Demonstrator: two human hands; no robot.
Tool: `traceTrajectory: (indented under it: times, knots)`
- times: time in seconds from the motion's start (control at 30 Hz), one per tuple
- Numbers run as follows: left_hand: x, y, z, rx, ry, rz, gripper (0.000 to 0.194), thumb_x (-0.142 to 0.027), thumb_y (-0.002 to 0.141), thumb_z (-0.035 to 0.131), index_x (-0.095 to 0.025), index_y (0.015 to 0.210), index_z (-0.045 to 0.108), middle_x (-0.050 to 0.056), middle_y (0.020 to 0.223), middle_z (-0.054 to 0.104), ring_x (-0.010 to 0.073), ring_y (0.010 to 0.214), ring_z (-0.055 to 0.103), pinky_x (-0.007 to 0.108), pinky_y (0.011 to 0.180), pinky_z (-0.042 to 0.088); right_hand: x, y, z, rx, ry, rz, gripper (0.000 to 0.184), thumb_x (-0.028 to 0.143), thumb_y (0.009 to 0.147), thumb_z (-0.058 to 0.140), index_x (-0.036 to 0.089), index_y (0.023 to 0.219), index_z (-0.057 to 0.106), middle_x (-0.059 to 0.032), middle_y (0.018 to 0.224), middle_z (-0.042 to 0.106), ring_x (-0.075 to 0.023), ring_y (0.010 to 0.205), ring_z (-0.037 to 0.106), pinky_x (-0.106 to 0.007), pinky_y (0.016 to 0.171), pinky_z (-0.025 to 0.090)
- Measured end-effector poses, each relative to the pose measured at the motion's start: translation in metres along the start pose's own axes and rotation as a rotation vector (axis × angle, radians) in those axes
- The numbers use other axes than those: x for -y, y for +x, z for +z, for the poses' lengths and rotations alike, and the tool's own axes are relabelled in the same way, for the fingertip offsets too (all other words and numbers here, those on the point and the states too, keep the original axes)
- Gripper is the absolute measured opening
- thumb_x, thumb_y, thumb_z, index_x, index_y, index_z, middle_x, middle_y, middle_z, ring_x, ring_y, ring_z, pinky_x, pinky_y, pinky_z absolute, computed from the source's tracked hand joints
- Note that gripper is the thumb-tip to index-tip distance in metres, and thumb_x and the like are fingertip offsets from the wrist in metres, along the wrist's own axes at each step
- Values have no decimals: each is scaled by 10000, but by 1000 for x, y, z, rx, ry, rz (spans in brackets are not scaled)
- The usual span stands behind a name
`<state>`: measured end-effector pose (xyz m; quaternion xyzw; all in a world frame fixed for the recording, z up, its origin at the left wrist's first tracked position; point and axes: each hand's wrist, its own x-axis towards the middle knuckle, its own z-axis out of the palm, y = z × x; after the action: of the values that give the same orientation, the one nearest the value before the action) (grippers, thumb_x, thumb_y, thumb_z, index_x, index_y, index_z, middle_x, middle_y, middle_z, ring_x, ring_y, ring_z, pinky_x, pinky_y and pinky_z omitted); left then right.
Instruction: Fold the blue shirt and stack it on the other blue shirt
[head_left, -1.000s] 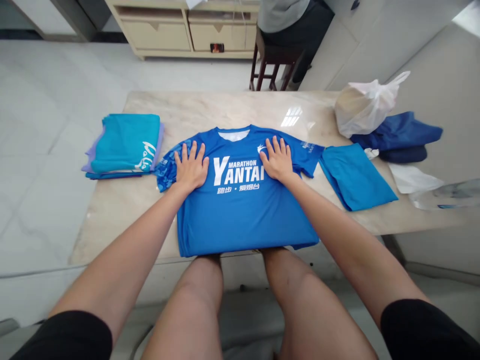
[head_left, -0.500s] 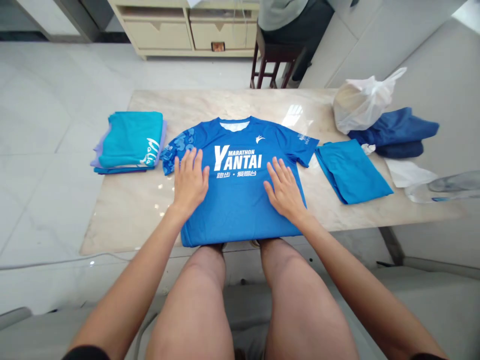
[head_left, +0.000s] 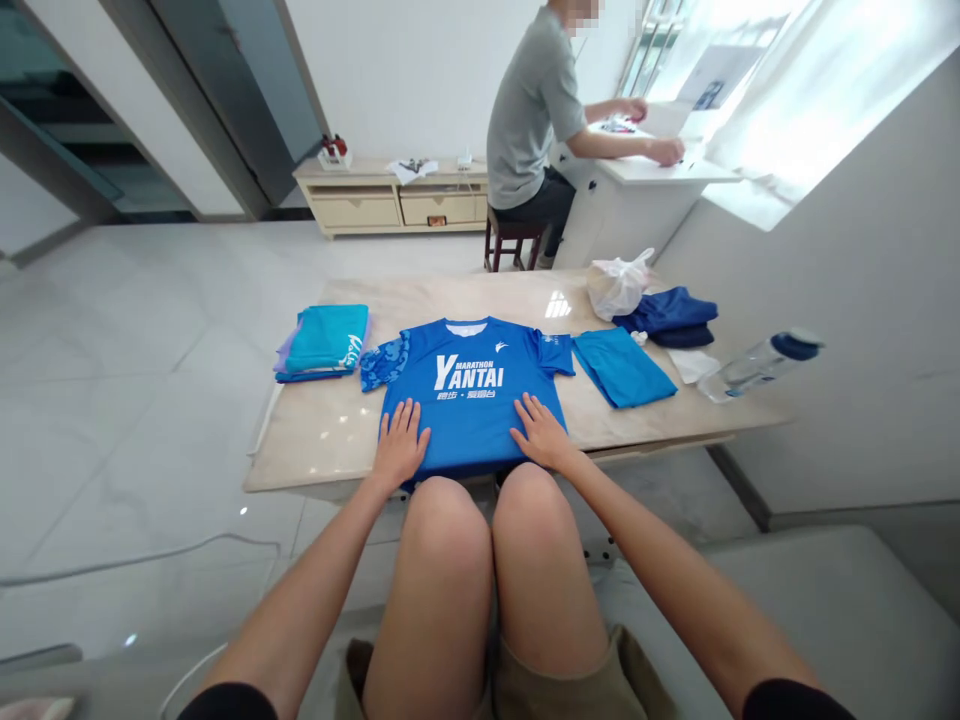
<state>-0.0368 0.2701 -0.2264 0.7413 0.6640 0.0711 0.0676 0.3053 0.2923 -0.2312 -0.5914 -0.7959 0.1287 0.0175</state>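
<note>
Both hands (head_left: 400,447) (head_left: 541,433) slid toward the T-shirt hem (head_left: 465,455), fingers (head_left: 397,415) spread, on the marble table (head_left: 322,450).

Bare marble tabletop (head_left: 322,440) beside the left hand (head_left: 401,445), folded teal shirts (head_left: 324,342) beyond it, blue cloth (head_left: 622,367) past the right hand (head_left: 541,432)

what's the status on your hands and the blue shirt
Left hand and right hand open, flat on the shirt's lower part. Blue Yantai Marathon T-shirt flat, face up on marble tabletop. Folded teal shirts beside one sleeve, folded blue cloth beside the other.
</note>
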Motion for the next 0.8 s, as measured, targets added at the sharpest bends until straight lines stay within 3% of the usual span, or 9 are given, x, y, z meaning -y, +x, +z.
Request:
traceTrajectory:
  times: [0.07,0.13,0.2,0.27,0.37,0.47,0.63,0.7,0.8]
  knots:
    - [0,-16,-2,5,14,3,715,-434,1109,338,-122,1742,452,173,1826,382,355,1718,329,594,1401,258,-4,-9,-6,37,19,-36,736,446,1101,526,76,1735,463,-216,1842,311,-386,1724,294,-526,1389,287]
    - [4,-27,-9,6,32,18,680,-441,1109,343,-150,1692,536,181,1776,476,366,1669,415,597,1370,319,-13,-11,-16,43,66,-54,623,369,1091,539,115,1658,579,-209,1758,485,-366,1634,467,-503,1346,368]
    - [13,-31,-19,-30,46,36,634,-442,1112,334,-174,1599,638,199,1653,620,377,1551,554,592,1311,394,-29,-5,-30,-23,125,-11,506,300,1098,505,152,1554,666,-189,1603,658,-319,1475,627,-447,1257,465]
    - [28,-26,-29,-96,37,38,605,-430,1114,323,-176,1516,697,210,1519,712,374,1424,646,571,1248,453,-52,9,-45,-152,172,99,431,249,1096,480,149,1449,707,-179,1450,739,-284,1350,689,-392,1169,511]
    - [55,-4,-32,-182,-28,37,584,-401,1104,334,-170,1492,705,208,1503,719,367,1404,649,556,1230,469,-89,39,-60,-334,244,375,345,242,1059,541,114,1327,717,-183,1276,773,-289,1253,701,-382,1107,521]
    - [80,16,-17,-218,-93,50,605,-405,1104,324,-154,1525,679,206,1599,656,369,1490,587,589,1312,384,-119,73,-61,-406,272,603,381,325,1040,603,85,1321,694,-215,1234,757,-342,1237,679,-439,1102,511]
    - [100,25,12,-249,-159,74,644,-432,1114,332,-121,1609,601,225,1690,560,392,1575,498,635,1373,264,-138,113,-40,-437,268,804,558,517,1000,724,118,1388,683,-278,1487,614,-455,1418,534,-547,1191,421]
    - [102,24,14,-245,-172,90,639,-427,1114,343,-126,1622,586,223,1698,550,393,1587,481,637,1382,242,-138,119,-32,-480,313,860,503,501,982,750,153,1342,707,-267,1551,562,-470,1457,485,-570,1208,394]
    - [101,24,13,-240,-177,93,640,-436,1117,335,-118,1611,590,233,1684,556,394,1586,480,639,1387,234,-138,120,-29,-528,389,862,345,408,1016,677,155,1248,718,-248,1488,616,-436,1437,510,-555,1209,396]
